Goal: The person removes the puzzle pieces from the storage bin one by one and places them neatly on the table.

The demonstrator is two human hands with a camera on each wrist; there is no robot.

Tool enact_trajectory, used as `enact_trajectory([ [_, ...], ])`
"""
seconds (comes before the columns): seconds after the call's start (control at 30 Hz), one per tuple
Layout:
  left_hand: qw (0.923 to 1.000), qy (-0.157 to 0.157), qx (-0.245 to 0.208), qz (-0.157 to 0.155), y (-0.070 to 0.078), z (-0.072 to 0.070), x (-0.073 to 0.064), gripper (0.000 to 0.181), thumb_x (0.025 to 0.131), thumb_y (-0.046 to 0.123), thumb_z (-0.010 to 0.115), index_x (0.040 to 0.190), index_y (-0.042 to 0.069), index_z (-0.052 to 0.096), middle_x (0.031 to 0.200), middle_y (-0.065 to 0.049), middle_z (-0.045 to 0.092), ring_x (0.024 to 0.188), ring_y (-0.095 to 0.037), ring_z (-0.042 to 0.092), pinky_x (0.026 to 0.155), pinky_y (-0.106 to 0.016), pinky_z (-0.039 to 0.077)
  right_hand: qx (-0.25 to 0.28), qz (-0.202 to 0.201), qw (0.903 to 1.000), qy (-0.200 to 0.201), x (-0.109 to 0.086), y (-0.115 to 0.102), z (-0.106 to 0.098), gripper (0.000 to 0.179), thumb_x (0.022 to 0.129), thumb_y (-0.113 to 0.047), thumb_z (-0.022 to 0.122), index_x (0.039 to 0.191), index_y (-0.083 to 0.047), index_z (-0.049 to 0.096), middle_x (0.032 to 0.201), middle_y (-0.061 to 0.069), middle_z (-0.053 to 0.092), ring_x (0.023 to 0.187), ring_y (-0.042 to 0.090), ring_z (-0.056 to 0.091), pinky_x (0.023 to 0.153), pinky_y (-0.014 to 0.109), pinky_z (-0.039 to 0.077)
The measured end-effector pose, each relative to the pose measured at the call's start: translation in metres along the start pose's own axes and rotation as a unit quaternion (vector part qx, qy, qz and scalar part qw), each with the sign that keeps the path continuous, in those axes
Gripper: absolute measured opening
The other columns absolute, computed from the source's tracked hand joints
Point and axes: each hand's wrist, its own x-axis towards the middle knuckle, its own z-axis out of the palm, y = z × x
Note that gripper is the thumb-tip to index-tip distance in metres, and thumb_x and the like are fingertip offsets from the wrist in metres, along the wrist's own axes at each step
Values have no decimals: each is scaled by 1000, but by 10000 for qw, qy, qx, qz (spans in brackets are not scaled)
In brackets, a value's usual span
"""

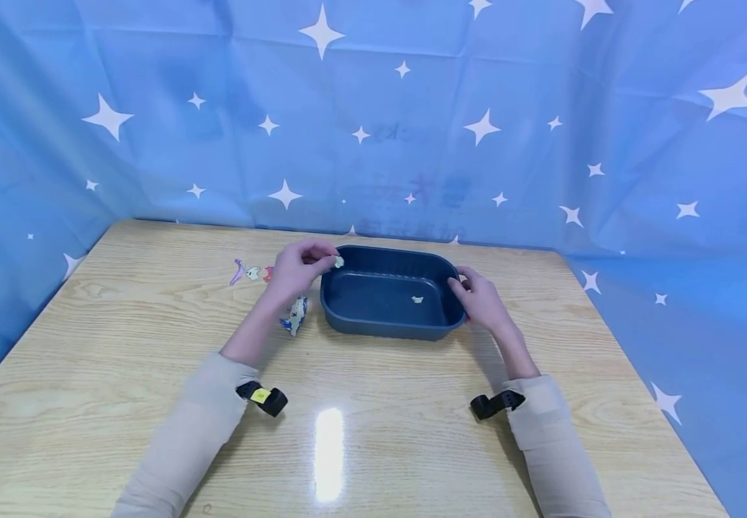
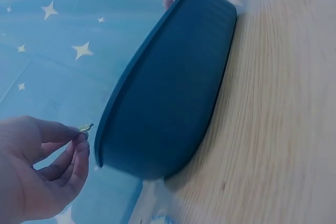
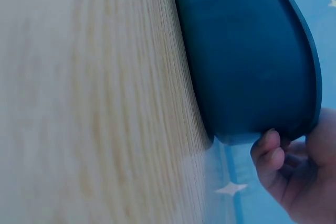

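Between thumb and fingertips, my left hand (image 1: 300, 265) pinches a small pale flat piece (image 1: 339, 262) at the left rim of a dark blue basin (image 1: 383, 329). In the left wrist view that piece (image 2: 85, 128) is seen edge-on, just outside the rim. My right hand (image 1: 479, 298) grips the basin's right end, thumb over the rim and fingers curled against the outer wall, as the right wrist view also shows. Another small pale piece (image 1: 417, 300) lies on the basin's floor, towards the right.
Left of the basin lie a purple piece (image 1: 237, 272), a pale piece (image 1: 253, 273) and a red piece (image 1: 268, 274), partly behind my left hand. A larger blue-and-white piece (image 1: 294, 315) lies nearer. A starry blue curtain (image 1: 373, 93) borders the wooden table (image 1: 399, 432).
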Motion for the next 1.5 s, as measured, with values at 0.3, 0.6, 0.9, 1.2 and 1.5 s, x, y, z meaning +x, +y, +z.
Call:
enact_trajectory([
  [0.3,9989,99,365,-265,-11,-40,-13,19,97,13,70,110,-1,69,100,-16,71,88,-25,65,78,-36,53,76,-4,10000,-56,1,1,0,40,108,-24,49,141,-1,51,77,18,61,46,36,57,45,40,50],
  [0.6,9938,-126,997,-472,-31,-78,-29,21,97,12,68,112,-2,69,101,-15,70,91,-28,65,77,-28,53,115,-40,9999,-47,2,2,-1,40,108,-22,50,141,0,50,78,19,61,44,34,56,44,40,50],
  [0.9,9825,-497,1485,-1009,-39,-102,-43,22,96,10,68,113,-5,69,98,-15,70,86,-25,65,67,-32,51,110,-88,9999,-30,1,2,0,40,108,-23,49,140,1,51,78,18,62,45,36,57,44,40,50],
  [1.2,9723,-663,1775,-1368,-41,-109,-44,18,95,8,67,108,-5,70,91,-13,68,80,-22,63,68,-31,51,86,-53,9999,-34,2,2,0,40,108,-22,49,141,1,50,76,17,61,44,33,57,44,39,50],
  [1.5,9670,-661,1954,-1496,-44,-112,-44,19,95,8,67,110,-4,70,97,-16,67,82,-22,61,69,-30,51,70,-64,10000,-1,3,4,0,40,108,-24,50,139,1,51,84,21,65,44,33,58,43,39,51],
])
